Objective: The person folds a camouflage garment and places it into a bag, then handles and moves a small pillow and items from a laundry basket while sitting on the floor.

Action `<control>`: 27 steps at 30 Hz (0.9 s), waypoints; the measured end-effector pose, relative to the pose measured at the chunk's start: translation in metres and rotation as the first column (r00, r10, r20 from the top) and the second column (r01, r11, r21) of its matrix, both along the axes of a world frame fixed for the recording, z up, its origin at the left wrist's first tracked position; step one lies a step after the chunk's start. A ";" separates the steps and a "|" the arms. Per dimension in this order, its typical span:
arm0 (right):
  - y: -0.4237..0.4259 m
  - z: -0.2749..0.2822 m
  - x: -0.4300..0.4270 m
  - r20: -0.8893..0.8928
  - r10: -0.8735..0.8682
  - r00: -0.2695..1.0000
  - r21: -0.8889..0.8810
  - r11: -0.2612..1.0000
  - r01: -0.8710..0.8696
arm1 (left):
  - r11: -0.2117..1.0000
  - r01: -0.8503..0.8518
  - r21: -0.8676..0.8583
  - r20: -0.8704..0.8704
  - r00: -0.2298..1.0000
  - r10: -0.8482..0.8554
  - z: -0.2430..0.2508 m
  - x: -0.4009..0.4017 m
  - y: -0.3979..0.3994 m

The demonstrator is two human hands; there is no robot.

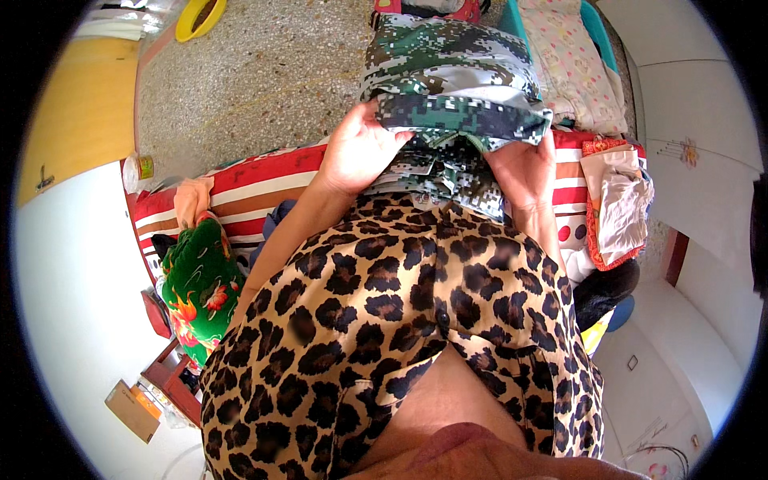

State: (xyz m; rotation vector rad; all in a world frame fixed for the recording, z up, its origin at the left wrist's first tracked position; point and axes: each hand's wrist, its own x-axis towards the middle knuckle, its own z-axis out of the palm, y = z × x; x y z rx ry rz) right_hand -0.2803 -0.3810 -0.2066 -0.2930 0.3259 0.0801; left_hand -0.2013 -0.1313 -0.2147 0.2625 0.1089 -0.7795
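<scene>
A green, black and white digital-camouflage garment [450, 57] lies over my lap and reaches out past my knees. Its near edge is a dark camouflage band [456, 113], which stretches between my two hands. At the left end of the band, my left hand [360, 147] grips the cloth, thumb below it. My right hand [523, 171] has the other end, with the fingertips partly hidden by the fabric. Between the hands, just under the band, an open zipper [445, 140] shows. More bunched camouflage cloth [414, 171] sits against my leopard-print shirt [384, 270].
I sit on striped red-and-white bedding [270, 171]. Left of me is a green floral cloth [201, 270]; on the right lie folded light fabrics [621, 204]. A turquoise basket [600, 42] draped with flowered cloth [570, 60] stands ahead, and a yellow-rimmed basin [182, 27] rests on the speckled floor.
</scene>
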 end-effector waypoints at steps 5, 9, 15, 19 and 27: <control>-0.005 -0.004 0.000 0.056 -0.037 0.998 0.182 0.983 0.026 | 0.992 -0.035 0.119 -0.014 0.999 0.037 0.000 0.000 -0.006; -0.002 -0.002 0.003 0.043 -0.017 0.999 -0.067 0.998 0.020 | 0.895 -0.202 0.398 0.213 0.969 0.124 0.015 -0.004 -0.010; 0.020 0.017 -0.002 -0.007 -0.175 0.985 -0.413 0.897 0.157 | 0.136 -0.980 0.142 0.908 0.074 -0.412 0.039 -0.013 -0.010; 0.018 0.015 -0.002 -0.009 -0.131 0.991 -0.442 0.890 0.113 | 0.160 -0.984 -0.074 0.716 -0.164 -0.679 0.053 0.001 -0.014; 0.003 0.021 0.003 -0.137 -0.140 0.981 -0.390 0.918 0.076 | 0.208 -0.848 0.487 0.852 0.408 -0.329 0.060 0.035 -0.016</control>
